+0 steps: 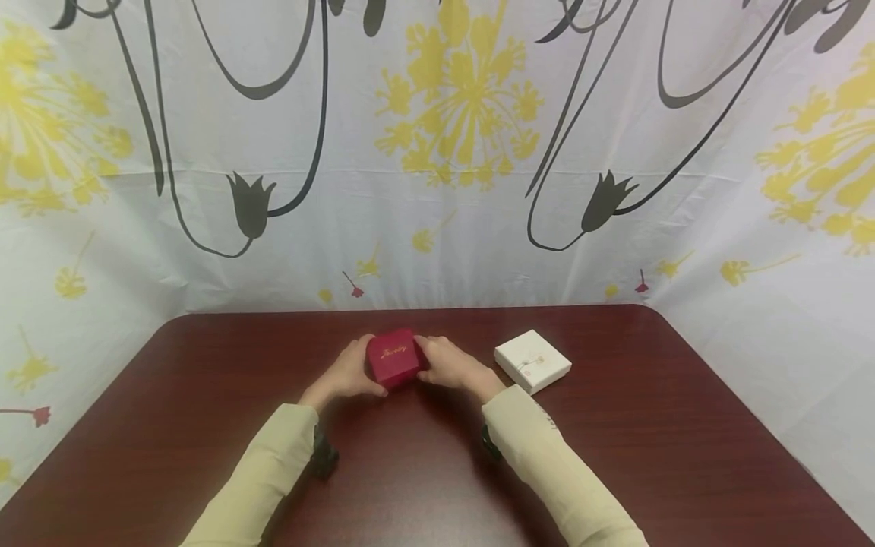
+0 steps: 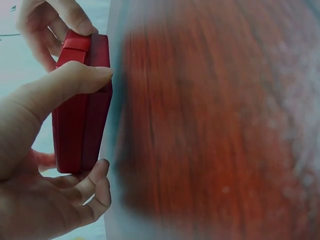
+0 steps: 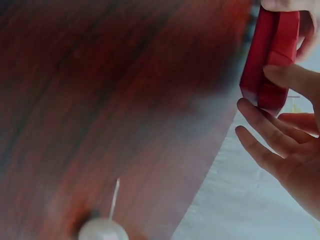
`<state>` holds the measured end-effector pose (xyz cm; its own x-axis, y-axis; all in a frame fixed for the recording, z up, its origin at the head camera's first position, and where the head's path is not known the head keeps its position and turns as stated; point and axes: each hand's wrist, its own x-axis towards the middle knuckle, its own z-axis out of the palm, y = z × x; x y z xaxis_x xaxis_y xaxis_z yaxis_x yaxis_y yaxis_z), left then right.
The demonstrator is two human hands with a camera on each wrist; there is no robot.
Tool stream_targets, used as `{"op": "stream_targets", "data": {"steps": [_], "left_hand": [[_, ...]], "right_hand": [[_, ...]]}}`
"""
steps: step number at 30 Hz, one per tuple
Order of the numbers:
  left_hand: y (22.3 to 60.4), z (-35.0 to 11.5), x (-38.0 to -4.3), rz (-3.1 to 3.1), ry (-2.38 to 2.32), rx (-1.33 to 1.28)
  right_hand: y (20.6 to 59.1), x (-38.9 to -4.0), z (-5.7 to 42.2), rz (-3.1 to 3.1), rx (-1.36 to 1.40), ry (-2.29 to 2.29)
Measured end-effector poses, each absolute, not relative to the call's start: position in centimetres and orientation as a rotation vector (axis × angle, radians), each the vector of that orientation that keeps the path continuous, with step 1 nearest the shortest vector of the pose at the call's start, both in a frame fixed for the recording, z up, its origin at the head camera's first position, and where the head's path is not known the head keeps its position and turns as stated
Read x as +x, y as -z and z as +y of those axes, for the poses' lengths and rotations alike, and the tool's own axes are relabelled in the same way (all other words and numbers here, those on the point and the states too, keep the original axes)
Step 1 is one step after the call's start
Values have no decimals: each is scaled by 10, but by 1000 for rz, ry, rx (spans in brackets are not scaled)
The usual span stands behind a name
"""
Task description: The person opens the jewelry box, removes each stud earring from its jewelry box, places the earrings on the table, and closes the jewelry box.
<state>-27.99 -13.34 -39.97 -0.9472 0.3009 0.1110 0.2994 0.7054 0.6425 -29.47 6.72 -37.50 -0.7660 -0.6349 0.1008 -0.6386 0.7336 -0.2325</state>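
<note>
One squat box of deep red [image 1: 395, 361], angular at the corners, held between two hands above the centre of the far half of a dark reddish-brown wood-grain table [image 1: 410, 471]. Lettered face up, its gold script [image 1: 393, 351] climbing slightly to the right. Outline of that face near square; in side profile, the longer dimension runs from hand to hand. Ribbed red ribbon [image 2: 77, 42] on the near side.

Left hand [image 1: 350, 372]: grasping the box's left end, thumb laid along the near side, the lower fingers loosely bent.

Right hand [image 1: 450, 363]: grasping the right end, thumb on the near side, two fingers spread apart.

One flat white square box, floral print on top [image 1: 532, 361]: on the table, beyond the right wrist.
</note>
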Motion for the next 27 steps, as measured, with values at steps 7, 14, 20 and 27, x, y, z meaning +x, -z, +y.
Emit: {"op": "stream_targets", "data": {"steps": [7, 14, 20, 27], "left_hand": [[400, -134, -284, 2901, -1084, 365], [400, -138, -286, 2939, -1070, 315], [401, -141, -288, 2947, -1063, 234], [401, -143, -292, 2936, -1041, 156]], "right_hand": [[378, -299, 60, -2814, 1042, -443], [383, -302, 53, -2820, 988, -442], [385, -305, 47, -2850, 935, -485], [386, -305, 41, -2893, 912, -488]]}}
